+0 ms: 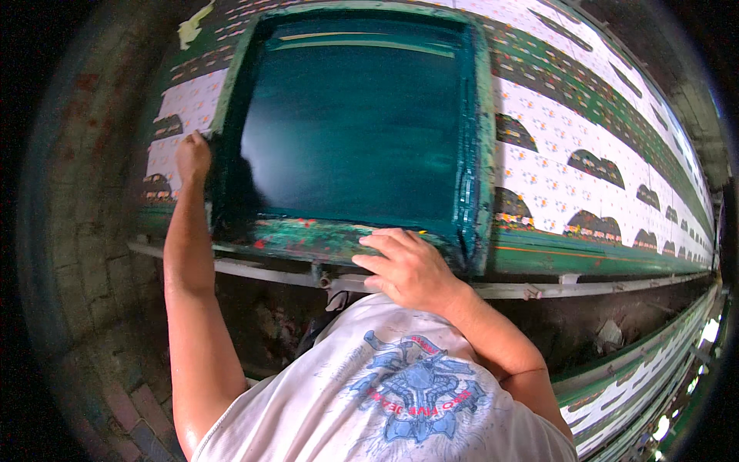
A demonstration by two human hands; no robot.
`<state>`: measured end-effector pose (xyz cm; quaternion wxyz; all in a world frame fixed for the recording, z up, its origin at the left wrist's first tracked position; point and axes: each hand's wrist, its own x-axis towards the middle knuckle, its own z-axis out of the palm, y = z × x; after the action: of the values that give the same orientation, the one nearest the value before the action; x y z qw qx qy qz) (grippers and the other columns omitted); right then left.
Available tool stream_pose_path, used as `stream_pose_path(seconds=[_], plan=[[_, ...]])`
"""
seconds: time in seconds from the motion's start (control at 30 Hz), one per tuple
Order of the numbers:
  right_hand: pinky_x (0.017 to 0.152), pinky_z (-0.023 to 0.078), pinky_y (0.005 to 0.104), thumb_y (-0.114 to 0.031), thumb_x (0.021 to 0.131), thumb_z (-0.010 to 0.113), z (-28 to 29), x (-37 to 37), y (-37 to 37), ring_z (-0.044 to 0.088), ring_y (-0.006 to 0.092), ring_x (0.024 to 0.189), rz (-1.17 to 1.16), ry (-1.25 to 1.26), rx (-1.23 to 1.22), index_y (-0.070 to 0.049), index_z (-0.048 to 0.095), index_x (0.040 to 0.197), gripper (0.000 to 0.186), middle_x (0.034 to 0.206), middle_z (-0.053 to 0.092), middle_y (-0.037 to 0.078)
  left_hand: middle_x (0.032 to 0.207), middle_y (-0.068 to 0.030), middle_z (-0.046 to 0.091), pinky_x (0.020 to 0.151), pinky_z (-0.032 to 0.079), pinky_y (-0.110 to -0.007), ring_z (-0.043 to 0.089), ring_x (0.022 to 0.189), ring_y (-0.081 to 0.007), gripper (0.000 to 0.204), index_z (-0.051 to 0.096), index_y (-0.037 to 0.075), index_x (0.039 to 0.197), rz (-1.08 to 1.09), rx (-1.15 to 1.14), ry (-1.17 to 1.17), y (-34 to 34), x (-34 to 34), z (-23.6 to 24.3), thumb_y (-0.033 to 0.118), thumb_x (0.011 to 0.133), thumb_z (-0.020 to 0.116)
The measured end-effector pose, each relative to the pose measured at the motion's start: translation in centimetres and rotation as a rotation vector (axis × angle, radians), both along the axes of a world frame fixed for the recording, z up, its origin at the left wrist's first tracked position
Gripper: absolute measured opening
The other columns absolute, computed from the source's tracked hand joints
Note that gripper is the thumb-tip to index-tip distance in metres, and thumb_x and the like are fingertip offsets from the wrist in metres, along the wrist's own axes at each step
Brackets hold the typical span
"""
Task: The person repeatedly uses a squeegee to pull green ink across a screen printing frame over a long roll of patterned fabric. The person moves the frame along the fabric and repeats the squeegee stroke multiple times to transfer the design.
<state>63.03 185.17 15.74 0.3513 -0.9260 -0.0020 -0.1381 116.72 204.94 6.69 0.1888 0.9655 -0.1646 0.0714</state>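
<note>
A large screen-printing frame (486, 115) lies flat before me, its wooden rails smeared with green paint. Dark teal ink covers the mesh (354, 131) inside it, with a pale streaked band near the far end. At the frame's left side, my left hand (194, 158) is closed with the fingers curled at the rail; the exact grip is partly hidden. My right hand (408, 266) is at the near rail, right of its middle, fingers apart and fingertips over the painted edge. No tool shows in the right hand.
The frame sits on a long table covered with printed fabric (539, 100), white with small flowers and dark scalloped shapes. A metal rail (570, 288) runs along the table's near edge. Another patterned table (616, 393) stands at the lower right. Brick flooring (92, 269) lies left.
</note>
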Motion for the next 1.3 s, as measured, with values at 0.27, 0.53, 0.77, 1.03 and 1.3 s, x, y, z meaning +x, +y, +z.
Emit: stream_pose_path(seconds=[0.27, 0.53, 0.77, 1.03, 1.3], plan=[[0.103, 0.055, 0.0482, -0.002, 0.085, 0.074, -1.5, 3.8, 5.0, 0.071, 0.0347, 0.122, -0.161, 0.153, -0.301, -0.005, 0.077, 0.131, 0.046, 0.129, 0.075, 0.016, 0.088, -0.0324, 0.075, 0.085, 0.054, -0.055, 0.074, 0.087, -0.0476, 0.057, 0.076, -0.008, 0.096, -0.04, -0.331, 0.182, 1.1, 1.2, -1.8, 0.043, 0.111, 0.055], [0.102, 0.058, 0.0474, -0.004, 0.088, 0.074, -0.6, 10.7, 6.3, 0.075, 0.0354, 0.117, -0.291, 0.342, -0.291, -0.006, 0.075, 0.133, 0.045, 0.127, 0.079, 0.015, 0.087, -0.0352, 0.072, 0.084, 0.052, -0.057, 0.071, 0.085, -0.0513, 0.07, 0.074, -0.012, 0.094, -0.074, -0.379, 0.306, 0.6, -0.4, 0.3, 0.051, 0.112, 0.05], [0.098, 0.061, 0.0501, -0.011, 0.092, 0.077, 2.3, 15.4, -1.6, 0.075, 0.0376, 0.116, -0.3, 0.427, -0.265, -0.016, 0.078, 0.129, 0.037, 0.125, 0.08, 0.012, 0.09, -0.0344, 0.073, 0.085, 0.052, -0.058, 0.072, 0.092, -0.0527, 0.074, 0.075, -0.011, 0.095, -0.034, -0.367, 0.337, 0.8, -0.6, 0.6, 0.056, 0.114, 0.047], [0.099, 0.061, 0.0513, -0.008, 0.093, 0.073, -1.6, 28.6, -17.7, 0.075, 0.0385, 0.117, -0.401, 0.164, -0.423, -0.019, 0.078, 0.133, 0.042, 0.128, 0.079, 0.013, 0.083, -0.0321, 0.069, 0.08, 0.05, -0.056, 0.068, 0.083, -0.0479, 0.071, 0.071, -0.01, 0.092, 0.028, -0.347, 0.294, 0.2, -1.4, 1.8, 0.053, 0.115, 0.049], [0.097, 0.06, 0.0543, -0.02, 0.098, 0.071, -2.6, 34.7, -26.7, 0.074, 0.0389, 0.115, -0.363, 0.289, -0.484, -0.026, 0.077, 0.132, 0.035, 0.119, 0.078, 0.01, 0.074, -0.0239, 0.062, 0.072, 0.047, -0.05, 0.056, 0.07, -0.0325, 0.067, 0.066, -0.009, 0.089, 0.113, -0.373, 0.252, 0.1, -2.3, 1.7, 0.051, 0.116, 0.055]])
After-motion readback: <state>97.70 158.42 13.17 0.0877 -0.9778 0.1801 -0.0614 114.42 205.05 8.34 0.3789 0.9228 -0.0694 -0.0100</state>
